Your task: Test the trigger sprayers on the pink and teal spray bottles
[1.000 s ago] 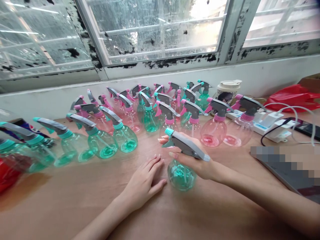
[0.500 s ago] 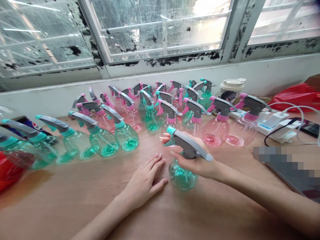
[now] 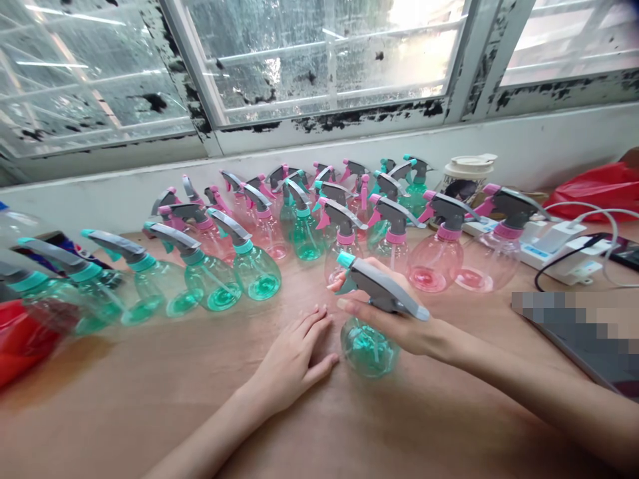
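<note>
My right hand is wrapped round the neck of a green spray bottle, whose grey and turquoise trigger head points to the left. The bottle looks upright; whether its base touches the table cannot be told. Flat on the wooden table lies my left hand, fingers stretched out, just left of that bottle and holding nothing. A green spray bottle stands beyond my left hand, at the end of a slanting row. Behind my right hand is a pink spray bottle.
Several more pink and green spray bottles stand towards the window sill. At the right are a lidded cup, a white power strip with cables, a red plastic bag and a dark, partly blurred-out device. Another red bag lies at left.
The whole view has shifted slightly, so things sit a little further right. My right hand's fingers have closed a little more around the bottle's neck; my left hand stays flat.
</note>
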Action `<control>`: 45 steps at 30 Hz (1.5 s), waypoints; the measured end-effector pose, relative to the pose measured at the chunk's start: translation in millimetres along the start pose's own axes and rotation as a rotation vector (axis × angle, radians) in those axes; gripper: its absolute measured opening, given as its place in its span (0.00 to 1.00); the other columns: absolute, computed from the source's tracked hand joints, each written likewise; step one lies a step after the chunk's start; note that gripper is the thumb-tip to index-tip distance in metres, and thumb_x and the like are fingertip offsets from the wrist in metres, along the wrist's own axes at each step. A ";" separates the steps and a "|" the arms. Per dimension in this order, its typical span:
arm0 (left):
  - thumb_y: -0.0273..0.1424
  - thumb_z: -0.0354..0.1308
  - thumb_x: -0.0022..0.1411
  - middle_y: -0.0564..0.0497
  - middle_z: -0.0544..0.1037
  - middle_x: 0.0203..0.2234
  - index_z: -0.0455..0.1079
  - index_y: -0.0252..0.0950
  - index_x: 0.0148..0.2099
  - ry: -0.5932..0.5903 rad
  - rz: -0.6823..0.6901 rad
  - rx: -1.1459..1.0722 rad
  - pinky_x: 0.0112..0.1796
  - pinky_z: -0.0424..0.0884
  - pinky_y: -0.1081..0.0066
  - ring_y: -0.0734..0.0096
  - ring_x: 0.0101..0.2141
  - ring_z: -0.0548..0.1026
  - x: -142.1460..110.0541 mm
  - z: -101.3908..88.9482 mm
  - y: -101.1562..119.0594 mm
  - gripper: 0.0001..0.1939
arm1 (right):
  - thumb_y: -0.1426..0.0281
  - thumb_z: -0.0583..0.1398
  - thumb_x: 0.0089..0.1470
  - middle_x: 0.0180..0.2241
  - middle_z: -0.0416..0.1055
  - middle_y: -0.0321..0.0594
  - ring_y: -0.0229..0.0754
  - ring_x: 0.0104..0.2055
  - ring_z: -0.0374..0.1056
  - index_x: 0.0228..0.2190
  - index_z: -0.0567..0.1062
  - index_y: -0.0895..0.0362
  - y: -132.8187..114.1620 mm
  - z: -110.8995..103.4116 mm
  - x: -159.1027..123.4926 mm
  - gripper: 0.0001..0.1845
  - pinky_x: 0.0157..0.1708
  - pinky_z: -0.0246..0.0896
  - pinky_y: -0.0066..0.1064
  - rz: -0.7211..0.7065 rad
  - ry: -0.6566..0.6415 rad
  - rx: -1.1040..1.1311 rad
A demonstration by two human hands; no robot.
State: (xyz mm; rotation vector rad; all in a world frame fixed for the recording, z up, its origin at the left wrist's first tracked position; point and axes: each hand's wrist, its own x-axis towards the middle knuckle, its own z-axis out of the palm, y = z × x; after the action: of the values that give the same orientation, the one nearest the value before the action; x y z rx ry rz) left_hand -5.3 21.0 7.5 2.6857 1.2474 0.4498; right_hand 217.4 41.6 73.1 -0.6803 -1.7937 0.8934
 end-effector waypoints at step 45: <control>0.37 0.57 0.67 0.39 0.63 0.63 0.62 0.33 0.62 -0.017 -0.018 0.011 0.61 0.57 0.52 0.52 0.63 0.60 0.4 -1.6 3.9 0.25 | 0.73 0.61 0.56 0.51 0.73 0.44 0.43 0.50 0.73 0.50 0.70 0.54 11.4 5.3 -0.6 0.19 0.51 0.70 0.38 -0.048 -0.010 0.117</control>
State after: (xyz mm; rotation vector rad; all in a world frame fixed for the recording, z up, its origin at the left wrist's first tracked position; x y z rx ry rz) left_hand -2.8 18.8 10.1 2.6798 1.2721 0.4184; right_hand 213.3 46.2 62.1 -0.5568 -1.7447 0.9632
